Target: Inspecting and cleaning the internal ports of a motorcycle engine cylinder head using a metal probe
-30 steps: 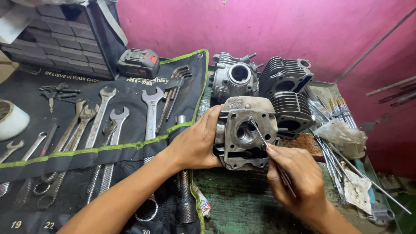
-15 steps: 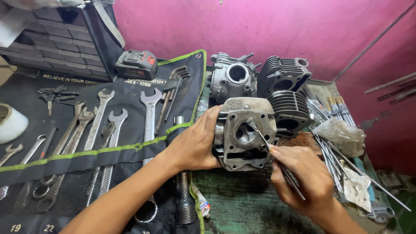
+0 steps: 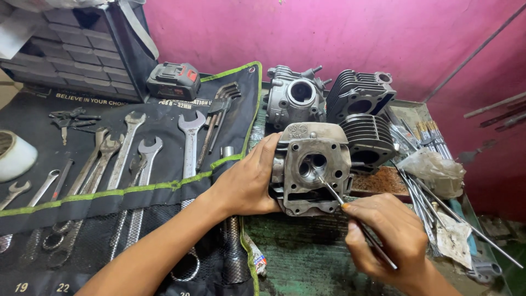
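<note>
Two hands at frame centre: our left hand (image 3: 246,183) should brace the cylinder head (image 3: 312,167) firmly while our right hand (image 3: 389,238), pinching the thin rod (image 3: 350,216), probes gently.

Repair workshop, wrench roll (image 3: 126,181), engine cylinders (image 3: 359,98)

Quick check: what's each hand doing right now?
Left hand: closed around the side of the grey cylinder head, holding it upright.
Right hand: closed on a thin metal rod, its tip in the head's central bore.
</note>
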